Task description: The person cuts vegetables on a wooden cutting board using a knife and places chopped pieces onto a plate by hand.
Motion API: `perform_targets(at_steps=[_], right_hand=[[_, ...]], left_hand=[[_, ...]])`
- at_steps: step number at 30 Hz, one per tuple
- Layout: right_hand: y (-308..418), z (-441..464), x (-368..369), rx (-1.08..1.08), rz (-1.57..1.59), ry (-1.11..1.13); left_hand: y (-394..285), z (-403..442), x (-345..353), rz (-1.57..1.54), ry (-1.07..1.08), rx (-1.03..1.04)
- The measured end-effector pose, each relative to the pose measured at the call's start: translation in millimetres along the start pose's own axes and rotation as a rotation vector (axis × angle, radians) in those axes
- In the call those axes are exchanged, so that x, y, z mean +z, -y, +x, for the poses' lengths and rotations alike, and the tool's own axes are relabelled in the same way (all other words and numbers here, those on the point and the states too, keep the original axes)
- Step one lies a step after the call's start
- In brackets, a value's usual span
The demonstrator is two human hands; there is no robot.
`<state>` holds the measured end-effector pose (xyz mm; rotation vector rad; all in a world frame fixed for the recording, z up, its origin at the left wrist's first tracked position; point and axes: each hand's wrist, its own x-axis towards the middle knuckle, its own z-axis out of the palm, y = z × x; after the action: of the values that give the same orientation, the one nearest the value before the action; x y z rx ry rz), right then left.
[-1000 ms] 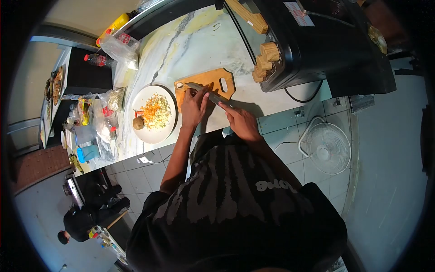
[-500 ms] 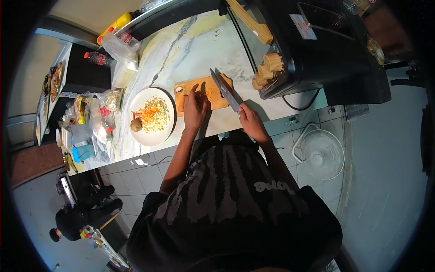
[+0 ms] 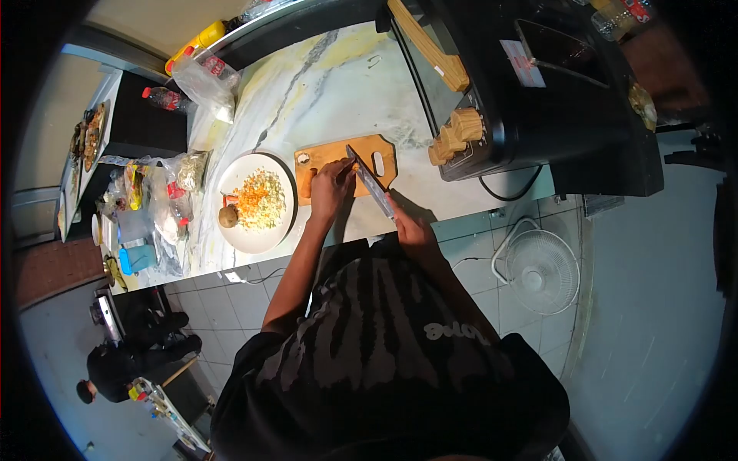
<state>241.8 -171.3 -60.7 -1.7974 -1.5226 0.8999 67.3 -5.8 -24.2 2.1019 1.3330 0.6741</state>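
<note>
My right hand (image 3: 413, 228) grips the handle of a kitchen knife (image 3: 373, 185). Its blade points up and left across a wooden cutting board (image 3: 377, 144), with the tip beside my left fingertips. On the board, my left hand (image 3: 330, 188) has its fingers bent down and closed over a small orange piece of carrot (image 3: 355, 167), mostly hidden by the fingers. A longer carrot piece (image 3: 306, 183) lies just left of that hand. To the left, a white plate (image 3: 231, 177) bears diced orange and pale green bits, plus a round brown item (image 3: 228, 216).
A black oven (image 3: 530, 115) with wooden knobs stands on the right of the marble counter (image 3: 330, 84). Plastic bags (image 3: 204, 84) and bottles crowd its left end. A floor fan (image 3: 542, 269) is at lower right. Another person (image 3: 115, 373) is at far lower left.
My left hand has lowered from spread fingers to a closed grip on the board. The knife has come down and left, its tip now near those fingers.
</note>
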Motion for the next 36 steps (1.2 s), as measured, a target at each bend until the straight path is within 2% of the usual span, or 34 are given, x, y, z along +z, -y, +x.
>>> perform_targets(at_steps=[1,3,4,6,7,9,15,19,22,25,26,27,29,31,33,35,36], right_hand=[[1,0,1,0.007,0.010,0.009],[6,-1,5,-0.230,-0.135,-0.227],[9,-1,6,-0.220,-0.128,-0.228],[17,0,4,-0.200,0.176,-0.213],[21,0,1,-0.193,0.175,-0.215],[29,-1,-7,-0.050,0.131,-0.062],[91,6,-30,0.055,0.123,0.175],[125,26,7,-0.136,0.165,0.202],[156,37,31,0.025,0.340,0.479],[171,46,58,0.059,0.281,0.515],[174,46,65,0.065,0.323,0.525],[183,46,65,0.068,0.315,0.513],[199,43,64,0.139,0.298,0.532],[197,39,67,0.119,0.291,0.512],[193,35,70,0.109,0.289,0.472],[191,25,73,0.028,0.043,0.373],[192,19,76,0.054,0.035,0.321]], left_hand=[[2,1,2,-0.020,-0.028,-0.004],[3,-1,2,-0.032,-0.041,-0.013],[2,0,2,-0.009,-0.042,0.017],[4,2,1,0.011,-0.037,0.049],[7,1,3,-0.021,-0.048,0.038],[8,-2,2,-0.063,-0.062,0.029],[4,-18,-47,-0.091,-0.154,0.003],[34,-49,-100,-0.080,-0.316,-0.058],[61,-76,-130,-0.032,-0.407,-0.176],[69,-99,-147,0.033,-0.460,-0.129],[82,-108,-148,0.138,-0.354,-0.059],[84,-113,-149,0.126,-0.354,-0.049],[87,-121,-148,0.339,-0.359,0.033],[102,-125,-145,0.299,-0.310,-0.006],[113,-125,-143,0.246,-0.407,-0.038],[108,-123,-144,0.165,-0.366,-0.043],[100,-122,-147,0.192,-0.315,0.011]])
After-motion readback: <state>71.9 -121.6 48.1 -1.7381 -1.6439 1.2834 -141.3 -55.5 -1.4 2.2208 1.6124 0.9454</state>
